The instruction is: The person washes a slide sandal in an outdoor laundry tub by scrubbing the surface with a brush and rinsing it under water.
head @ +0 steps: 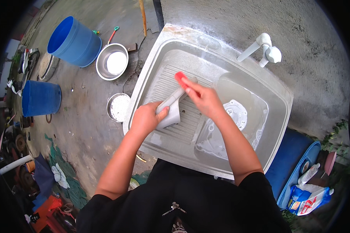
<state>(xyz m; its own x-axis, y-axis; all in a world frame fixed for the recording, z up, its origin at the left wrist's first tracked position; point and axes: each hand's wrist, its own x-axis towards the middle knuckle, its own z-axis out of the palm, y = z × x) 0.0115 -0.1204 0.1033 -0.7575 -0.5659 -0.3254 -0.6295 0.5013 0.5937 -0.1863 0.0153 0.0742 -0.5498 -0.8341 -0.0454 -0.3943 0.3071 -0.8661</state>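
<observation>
A large stone-like wash sink (280,116) with a ribbed washboard (189,128) on its left side lies before me. My left hand (147,118) grips a grey-white plastic piece (170,115), tilted over the ribs; it has a long straight edge and a curved wall, and I cannot tell what it belongs to. My right hand (207,100) holds a small red brush (180,77) against the piece's upper end; its bristles are hidden. Below my right forearm, sudsy water (218,142) stands in the basin, with a white perforated round part (236,113) in it.
A white plastic tap (272,54) rises at the back right. Left of the sink stand a steel bowl (112,61), a smaller steel pot (118,107) and blue barrels (75,43). A blue drum (291,163) bearing a detergent bag (309,199) lies at the right.
</observation>
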